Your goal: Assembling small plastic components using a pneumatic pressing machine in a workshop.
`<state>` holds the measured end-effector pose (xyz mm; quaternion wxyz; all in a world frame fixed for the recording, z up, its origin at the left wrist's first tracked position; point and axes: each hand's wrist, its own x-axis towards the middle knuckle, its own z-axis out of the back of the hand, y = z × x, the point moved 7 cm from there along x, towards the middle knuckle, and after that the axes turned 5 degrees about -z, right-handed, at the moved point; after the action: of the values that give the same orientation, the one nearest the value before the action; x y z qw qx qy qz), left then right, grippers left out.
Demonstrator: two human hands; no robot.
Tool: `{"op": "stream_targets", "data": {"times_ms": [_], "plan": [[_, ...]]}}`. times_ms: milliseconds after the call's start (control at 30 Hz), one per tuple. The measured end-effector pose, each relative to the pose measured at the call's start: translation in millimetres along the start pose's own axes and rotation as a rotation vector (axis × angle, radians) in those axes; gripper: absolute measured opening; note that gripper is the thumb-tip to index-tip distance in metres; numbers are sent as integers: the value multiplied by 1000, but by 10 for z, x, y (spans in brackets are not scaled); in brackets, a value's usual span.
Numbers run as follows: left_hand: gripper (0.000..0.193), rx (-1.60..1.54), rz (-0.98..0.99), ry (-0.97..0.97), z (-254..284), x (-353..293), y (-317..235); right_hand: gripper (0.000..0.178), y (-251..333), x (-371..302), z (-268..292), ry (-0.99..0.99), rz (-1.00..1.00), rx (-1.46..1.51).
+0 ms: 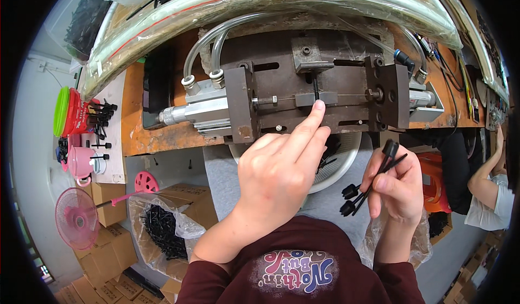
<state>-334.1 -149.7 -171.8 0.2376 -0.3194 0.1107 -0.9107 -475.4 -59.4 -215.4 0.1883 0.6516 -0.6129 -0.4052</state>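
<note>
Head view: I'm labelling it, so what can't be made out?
- Head view: near end of the black rod in the metal fixture, hidden by the left hand.
- Head view: count of black parts in the right hand, overlapping one another.
- Head view: much of the white basket, behind left hand and fixture.
- Head view: rest of the co-worker, cut off by the right rim.

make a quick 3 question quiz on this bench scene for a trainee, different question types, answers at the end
1. What does the right hand hold?
a) a clear hose
b) black stemmed parts
c) a screwdriver

2. True or false: the round caged fan on the picture's left is pink.

3. Fill in the colour: an extended finger of the left hand reaches to the ____ block mounted between the two cylinders.

Key: 1 b; 2 true; 3 grey.
</note>
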Motion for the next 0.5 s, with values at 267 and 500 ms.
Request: {"op": "stream_targets", "data": {"times_ms": [267, 500], "plan": [[35, -857, 279, 8, 116, -189, 29, 17, 165, -109, -104, -338, 515, -921], [39, -923, 248, 83, 148, -148, -105, 29, 109, -345, -637, -137, 1228, -1607]]}}
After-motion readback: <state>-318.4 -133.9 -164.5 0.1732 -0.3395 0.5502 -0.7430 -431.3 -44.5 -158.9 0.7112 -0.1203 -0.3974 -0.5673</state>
